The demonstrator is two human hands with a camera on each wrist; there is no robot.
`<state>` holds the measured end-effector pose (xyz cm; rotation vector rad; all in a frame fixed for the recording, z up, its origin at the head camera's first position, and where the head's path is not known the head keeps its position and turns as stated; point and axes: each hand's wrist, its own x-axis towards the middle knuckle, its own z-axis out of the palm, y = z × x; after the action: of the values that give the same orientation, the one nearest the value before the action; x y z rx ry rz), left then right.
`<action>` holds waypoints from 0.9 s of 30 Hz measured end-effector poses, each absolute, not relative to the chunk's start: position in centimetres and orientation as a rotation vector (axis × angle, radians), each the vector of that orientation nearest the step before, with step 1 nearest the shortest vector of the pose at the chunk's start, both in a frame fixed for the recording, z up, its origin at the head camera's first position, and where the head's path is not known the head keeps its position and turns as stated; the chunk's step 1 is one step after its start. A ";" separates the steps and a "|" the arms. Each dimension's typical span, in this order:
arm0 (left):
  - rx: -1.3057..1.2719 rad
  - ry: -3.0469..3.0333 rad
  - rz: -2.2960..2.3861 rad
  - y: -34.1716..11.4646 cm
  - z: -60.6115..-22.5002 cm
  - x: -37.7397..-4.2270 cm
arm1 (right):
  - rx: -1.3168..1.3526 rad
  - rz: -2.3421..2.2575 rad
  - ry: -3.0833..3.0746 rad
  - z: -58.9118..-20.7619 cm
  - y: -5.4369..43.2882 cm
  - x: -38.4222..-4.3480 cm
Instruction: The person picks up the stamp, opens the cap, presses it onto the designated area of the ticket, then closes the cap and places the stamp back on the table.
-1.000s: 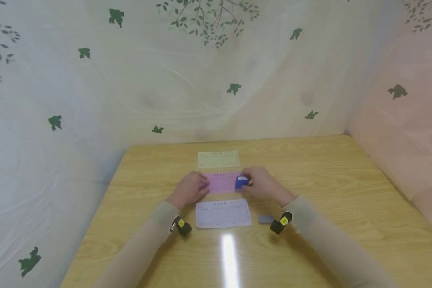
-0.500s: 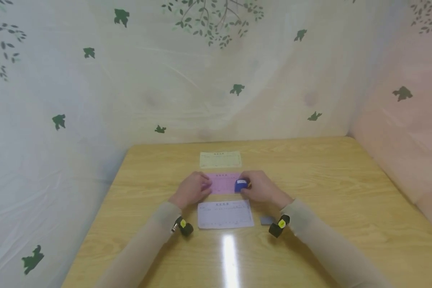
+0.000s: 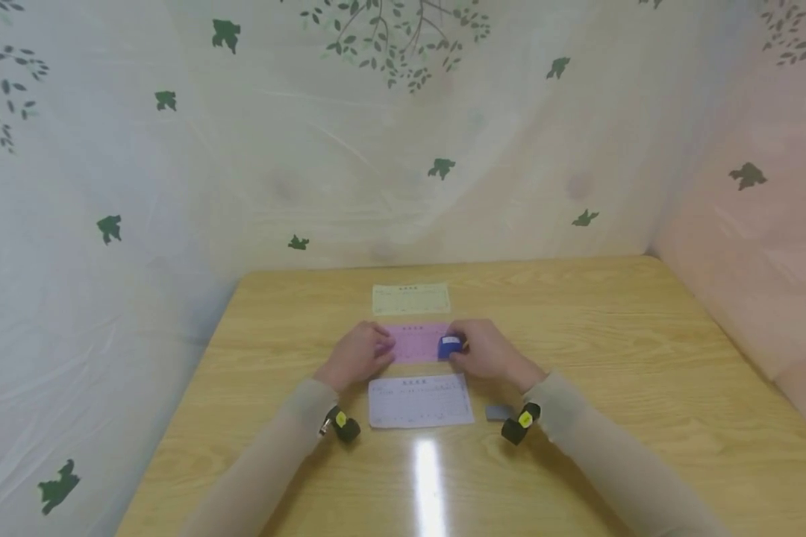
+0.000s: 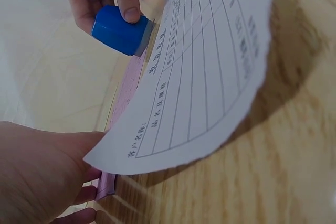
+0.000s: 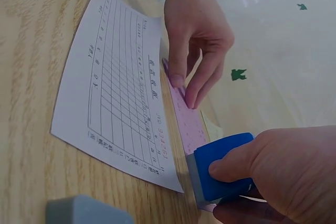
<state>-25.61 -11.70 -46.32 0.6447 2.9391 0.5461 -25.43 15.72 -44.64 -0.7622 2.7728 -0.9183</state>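
A pink printed slip point(image 3: 416, 343) lies on the wooden table between two other slips. My left hand point(image 3: 361, 352) rests its fingertips on the slip's left end, with the fingers fairly straight. With thumb and fingers my right hand point(image 3: 489, 349) grips a blue self-inking stamp point(image 3: 450, 346), its base down on the slip's right end. In the right wrist view the blue stamp point(image 5: 223, 166) shows a grey lower edge against the pink paper. The stamp's underside is hidden. Nearer to me is a white printed slip point(image 3: 419, 401), its edges curling up.
A pale yellow slip point(image 3: 411, 299) lies beyond the pink one. A small grey block point(image 3: 499, 413), perhaps the stamp's cap, sits right of the white slip, near my right wrist. Cloth walls point(image 3: 376, 209) stand behind and at both sides of the table point(image 3: 578, 321).
Over the first half second my right hand brings the stamp slightly down and left onto the pink slip. Since then both hands stay still. The head view has shifted slightly.
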 end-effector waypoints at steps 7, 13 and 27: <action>0.672 2.948 0.513 -11.7 -46.4 -25.7 | -0.733 -0.915 2.781 -44.9 15.7 -25.4; 0.660 2.949 0.529 -11.7 -46.3 -25.6 | -0.753 -0.901 2.794 -44.9 15.6 -25.4; 0.640 2.946 0.534 -11.7 -46.3 -25.6 | -0.748 -0.859 2.797 -44.7 15.7 -25.5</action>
<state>-25.64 -11.69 -46.35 0.6404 2.9456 0.5335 -25.51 15.70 -44.70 -0.7476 2.7971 -0.8591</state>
